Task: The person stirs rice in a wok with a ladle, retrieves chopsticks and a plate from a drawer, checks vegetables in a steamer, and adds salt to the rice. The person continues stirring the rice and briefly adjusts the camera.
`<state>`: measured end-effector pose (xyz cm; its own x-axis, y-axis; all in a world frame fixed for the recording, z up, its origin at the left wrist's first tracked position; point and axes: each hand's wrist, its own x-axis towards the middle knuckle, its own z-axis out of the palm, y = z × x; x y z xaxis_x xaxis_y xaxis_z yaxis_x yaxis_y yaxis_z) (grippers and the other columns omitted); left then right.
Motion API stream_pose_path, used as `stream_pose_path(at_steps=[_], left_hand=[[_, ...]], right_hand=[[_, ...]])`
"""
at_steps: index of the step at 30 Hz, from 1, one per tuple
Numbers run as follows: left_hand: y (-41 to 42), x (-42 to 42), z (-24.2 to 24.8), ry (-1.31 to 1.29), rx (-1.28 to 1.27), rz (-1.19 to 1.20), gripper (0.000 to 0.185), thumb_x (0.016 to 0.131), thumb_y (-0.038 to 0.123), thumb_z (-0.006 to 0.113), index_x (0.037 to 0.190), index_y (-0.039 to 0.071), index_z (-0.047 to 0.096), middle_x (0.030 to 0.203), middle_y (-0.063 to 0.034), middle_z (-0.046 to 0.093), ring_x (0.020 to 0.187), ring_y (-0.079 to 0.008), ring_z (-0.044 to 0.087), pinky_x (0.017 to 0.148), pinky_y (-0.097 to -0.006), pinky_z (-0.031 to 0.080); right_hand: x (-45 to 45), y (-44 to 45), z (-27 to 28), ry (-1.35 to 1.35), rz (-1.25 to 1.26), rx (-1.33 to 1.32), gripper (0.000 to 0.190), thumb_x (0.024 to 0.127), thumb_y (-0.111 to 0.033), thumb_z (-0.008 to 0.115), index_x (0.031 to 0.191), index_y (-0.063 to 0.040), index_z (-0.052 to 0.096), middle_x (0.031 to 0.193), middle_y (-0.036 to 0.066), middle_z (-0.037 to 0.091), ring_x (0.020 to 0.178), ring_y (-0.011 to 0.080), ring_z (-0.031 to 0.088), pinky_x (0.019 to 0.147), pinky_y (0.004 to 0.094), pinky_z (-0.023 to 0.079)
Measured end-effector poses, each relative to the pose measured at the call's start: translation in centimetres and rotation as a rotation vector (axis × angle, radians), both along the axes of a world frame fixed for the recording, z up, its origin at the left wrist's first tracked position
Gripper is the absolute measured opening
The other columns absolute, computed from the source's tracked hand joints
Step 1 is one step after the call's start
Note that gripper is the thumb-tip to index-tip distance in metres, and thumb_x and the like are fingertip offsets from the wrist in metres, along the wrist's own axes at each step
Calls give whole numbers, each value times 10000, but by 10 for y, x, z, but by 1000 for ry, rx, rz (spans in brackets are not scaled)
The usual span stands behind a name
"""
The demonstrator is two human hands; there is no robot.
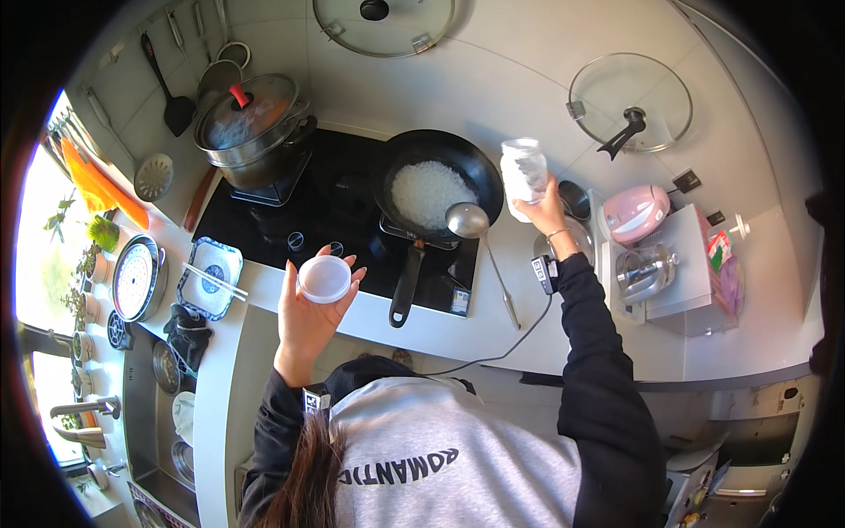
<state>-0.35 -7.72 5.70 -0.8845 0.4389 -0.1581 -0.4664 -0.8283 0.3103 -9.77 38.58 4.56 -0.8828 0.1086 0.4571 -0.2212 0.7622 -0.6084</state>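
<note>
My left hand (311,323) holds a round translucent plastic lid (324,279) over the front edge of the counter. In my right hand (544,208) is a clear jar (523,173) with white contents, held right of the wok; no lid is on its mouth. White grains that look like rice (429,191) lie in the black wok (485,168). The wok sits on the right side of the black cooktop (343,191), its handle (407,284) towards me. A metal ladle (467,220) rests with its bowl at the wok's rim and its handle on the counter.
A lidded steamer pot (247,132) stands at the back left. Chopsticks (214,282) lie across a blue-patterned dish (224,254). The sink (148,409) is at left. A pink appliance (635,212) and glass teapot (643,274) stand at right. Glass lids (630,92) hang on the wall.
</note>
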Motion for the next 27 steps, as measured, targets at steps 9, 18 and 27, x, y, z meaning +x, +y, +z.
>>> stream_pose_path(at_steps=[9,18,27], left_hand=[[6,-16,-5,31,14,-75,579,978,498,298,1319,43,407,1289,-228,481,1134,-344,543,892,-399,531],[15,-29,4,65,-40,-72,558,978,500,309,1263,39,446,1247,-227,508,1153,-353,518,980,-371,468],[48,-79,16,80,-8,-46,530,974,466,376,1182,-19,422,1206,-235,487,1184,-348,463,1042,-399,404]], right_hand=[[-11,-23,0,-14,40,-89,847,633,-236,800,1300,-23,323,1189,197,514,1108,297,521,938,406,430],[-12,-45,12,-92,128,-502,811,667,-227,804,1287,-15,326,1198,148,494,1124,248,495,950,383,429],[-6,-90,20,-116,107,-584,812,679,-235,820,1285,-15,325,1210,124,493,1147,220,480,962,362,421]])
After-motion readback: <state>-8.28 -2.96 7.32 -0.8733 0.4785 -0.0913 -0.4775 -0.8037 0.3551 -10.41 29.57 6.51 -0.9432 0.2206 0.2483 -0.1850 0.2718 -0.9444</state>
